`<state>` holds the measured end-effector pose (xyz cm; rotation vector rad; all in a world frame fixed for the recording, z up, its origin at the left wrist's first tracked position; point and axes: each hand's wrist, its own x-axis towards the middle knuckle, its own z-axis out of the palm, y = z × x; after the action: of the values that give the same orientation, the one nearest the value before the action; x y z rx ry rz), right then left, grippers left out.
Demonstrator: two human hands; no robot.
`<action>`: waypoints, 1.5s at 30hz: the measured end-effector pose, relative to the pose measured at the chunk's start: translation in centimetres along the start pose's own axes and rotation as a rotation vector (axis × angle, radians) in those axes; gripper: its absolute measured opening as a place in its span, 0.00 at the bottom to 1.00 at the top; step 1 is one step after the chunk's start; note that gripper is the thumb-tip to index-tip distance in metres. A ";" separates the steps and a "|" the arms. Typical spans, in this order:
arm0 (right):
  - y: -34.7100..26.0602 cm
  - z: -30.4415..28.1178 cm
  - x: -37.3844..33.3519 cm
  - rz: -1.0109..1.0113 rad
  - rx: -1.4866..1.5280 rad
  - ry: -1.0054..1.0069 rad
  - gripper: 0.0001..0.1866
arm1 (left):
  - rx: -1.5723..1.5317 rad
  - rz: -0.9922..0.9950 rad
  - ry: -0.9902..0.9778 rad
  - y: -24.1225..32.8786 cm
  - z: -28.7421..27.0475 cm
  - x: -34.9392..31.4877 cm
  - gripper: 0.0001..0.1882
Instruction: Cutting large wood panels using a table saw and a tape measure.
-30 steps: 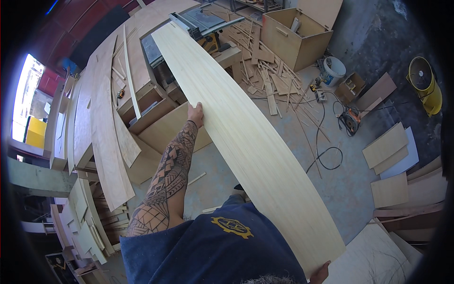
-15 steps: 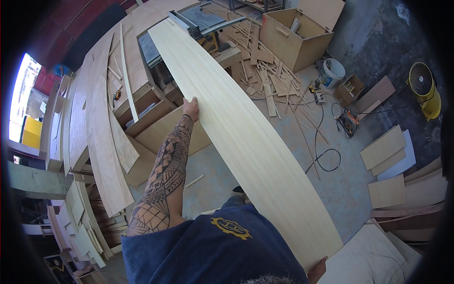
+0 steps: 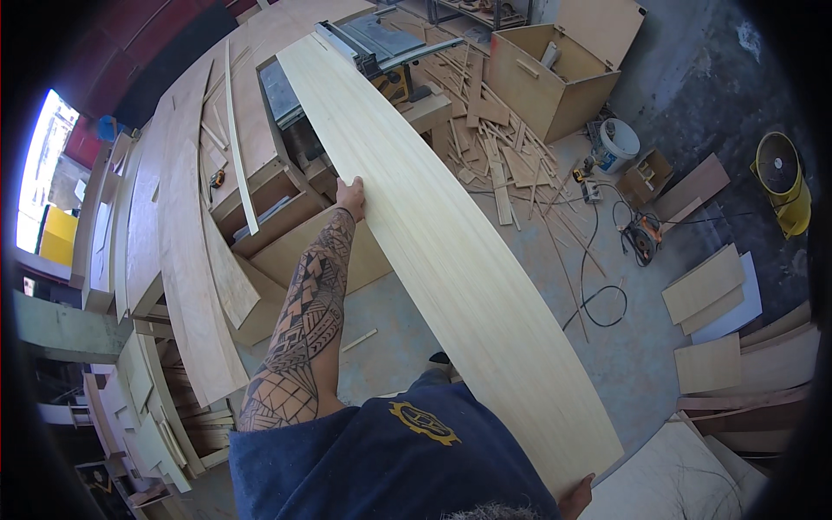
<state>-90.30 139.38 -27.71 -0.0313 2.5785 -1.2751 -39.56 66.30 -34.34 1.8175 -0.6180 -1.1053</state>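
1. A long, pale wooden board (image 3: 433, 234) runs diagonally through the view, from the lower right near the person's body up to the top centre.
2. The far end of the board rests on or just over a table saw (image 3: 381, 43); which of the two cannot be told.
3. The left hand (image 3: 350, 196) grips the board's left edge about midway along. The fingers are curled over the edge and the forearm stretches out from the lower centre.
4. The right hand (image 3: 576, 496) holds the near end of the board at the bottom right. Only part of the hand shows, wrapped around the corner, so how tightly the fingers close cannot be told.
5. To the left of the board stand wooden cabinets (image 3: 286, 208) with long thin strips and curved plywood sheets leaning across them.
6. Behind the saw, offcuts and slats (image 3: 494, 147) lie scattered on the concrete floor beside an open plywood box (image 3: 555, 82).
7. Further right sit a white bucket (image 3: 617, 143), a circular saw (image 3: 643, 236) with a black cable, and a yellow fan (image 3: 784, 182).
8. Flat wooden panels (image 3: 706, 290) are stacked along the right side.
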 end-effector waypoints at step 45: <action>-13.7 17.5 2.5 0.373 0.115 -0.676 0.26 | -0.016 0.439 -0.092 -9.0 2.4 -10.2 0.45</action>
<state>-89.72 116.99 -27.66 0.0345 1.8308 -1.0379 -46.82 77.31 -38.32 1.5231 -1.0042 -0.8924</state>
